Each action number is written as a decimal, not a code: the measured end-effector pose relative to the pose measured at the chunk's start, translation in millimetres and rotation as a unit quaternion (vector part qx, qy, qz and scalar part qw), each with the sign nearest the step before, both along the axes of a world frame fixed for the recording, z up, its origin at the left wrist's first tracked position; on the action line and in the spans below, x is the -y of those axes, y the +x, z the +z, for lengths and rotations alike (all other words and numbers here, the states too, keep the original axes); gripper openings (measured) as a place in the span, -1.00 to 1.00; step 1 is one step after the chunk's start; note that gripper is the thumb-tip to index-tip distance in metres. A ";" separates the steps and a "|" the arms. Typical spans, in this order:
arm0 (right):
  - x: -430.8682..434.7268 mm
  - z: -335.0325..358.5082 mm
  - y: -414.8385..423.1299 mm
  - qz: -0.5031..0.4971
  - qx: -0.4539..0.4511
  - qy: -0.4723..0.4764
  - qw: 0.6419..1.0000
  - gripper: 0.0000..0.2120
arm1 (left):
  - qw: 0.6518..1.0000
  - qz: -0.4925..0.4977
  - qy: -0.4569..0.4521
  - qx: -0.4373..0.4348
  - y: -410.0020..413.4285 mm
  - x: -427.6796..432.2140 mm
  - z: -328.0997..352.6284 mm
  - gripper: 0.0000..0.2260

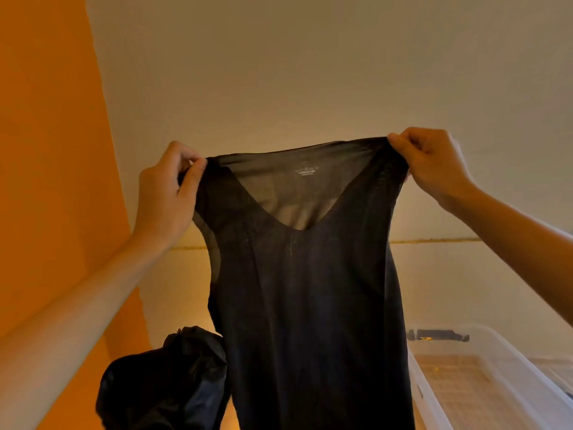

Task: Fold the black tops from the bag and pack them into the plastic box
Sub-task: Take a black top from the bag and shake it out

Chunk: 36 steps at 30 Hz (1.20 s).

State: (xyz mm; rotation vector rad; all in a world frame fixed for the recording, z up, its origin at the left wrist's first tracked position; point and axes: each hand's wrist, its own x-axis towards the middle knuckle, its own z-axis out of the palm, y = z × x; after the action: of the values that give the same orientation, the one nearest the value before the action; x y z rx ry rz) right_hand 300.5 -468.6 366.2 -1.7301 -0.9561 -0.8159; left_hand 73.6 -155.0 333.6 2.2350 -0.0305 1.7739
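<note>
Each grip pinches a shoulder of the hanging black top (304,290), left hand (164,193) and right hand (434,162), above the bag (164,383) and the box (483,367).

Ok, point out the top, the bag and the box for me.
top (310,305), head view, on the front panel below the neckline.
bag (164,383), head view, on its crumpled black side.
box (429,405), head view, on its clear left wall.
</note>
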 end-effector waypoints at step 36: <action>-12.8 -133.5 26.5 0.102 -0.184 -0.065 0.975 -0.73 | 0.956 -0.123 -0.161 -0.211 58.4 -25.2 -95.0 -0.89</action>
State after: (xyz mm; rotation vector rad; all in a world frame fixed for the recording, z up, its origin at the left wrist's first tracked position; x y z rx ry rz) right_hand 327.0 -455.8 232.8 -1.7794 -0.9269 -0.2886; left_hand 132.1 -129.8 238.6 2.2036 0.0617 1.0649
